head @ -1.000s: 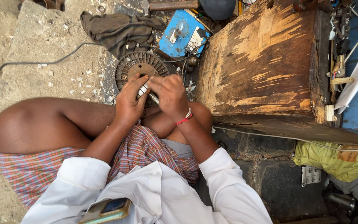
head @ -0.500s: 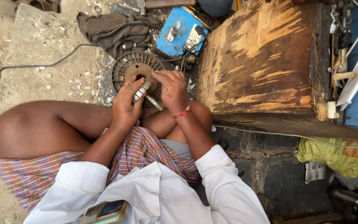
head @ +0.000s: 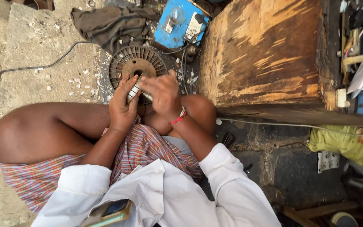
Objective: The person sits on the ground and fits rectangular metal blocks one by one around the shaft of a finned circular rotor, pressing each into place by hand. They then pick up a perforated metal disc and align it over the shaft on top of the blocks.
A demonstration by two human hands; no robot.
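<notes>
Where hands [head: 143, 101] meet: littered concrete floor [head: 34, 46].

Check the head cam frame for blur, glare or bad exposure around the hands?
Head view: even daylight, soft shadows, no glare. The right hand is smeared by motion blur, fingers indistinct; the left hand is sharper, gripping a small ridged metal part. The finned round rotor and blue switch box are in focus. The lower right corner is dark, detail lost.

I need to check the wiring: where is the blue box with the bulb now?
In the head view, the blue box lies on the ground at top centre, between the grey cloth and the wooden block, just beyond the round finned part.
</notes>
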